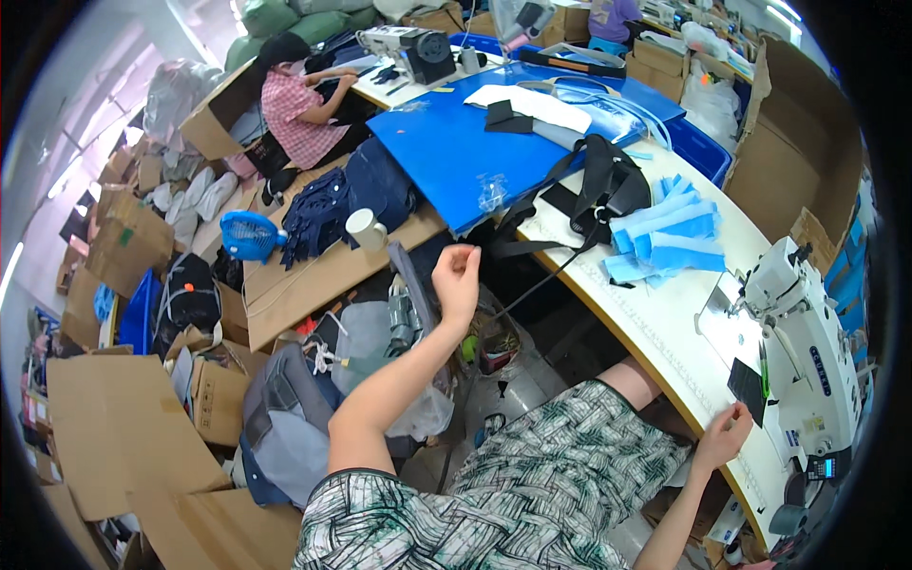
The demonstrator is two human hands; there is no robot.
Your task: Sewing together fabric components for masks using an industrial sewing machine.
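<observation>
My left hand (458, 282) is raised over the gap in front of the table, fingers curled together in a pinch. Anything between those fingertips is too small to make out. At the near edge of the white sewing table (655, 328), my right hand (725, 435) has its fingers closed at the lower end of a small black fabric piece (747, 382). That piece lies flat beside the white sewing machine (796, 328). Farther along the tabletop are a pile of light blue fabric strips (670, 233) and a black strapped bag (613, 180).
A blue board (446, 142) covers the table's far part. Left of me, a white mug (365, 229), dark blue cloth (380, 180) and blue fan (252, 236) sit on cardboard. Large cartons (123, 423) crowd the left. Another person (299, 104) works at the far left.
</observation>
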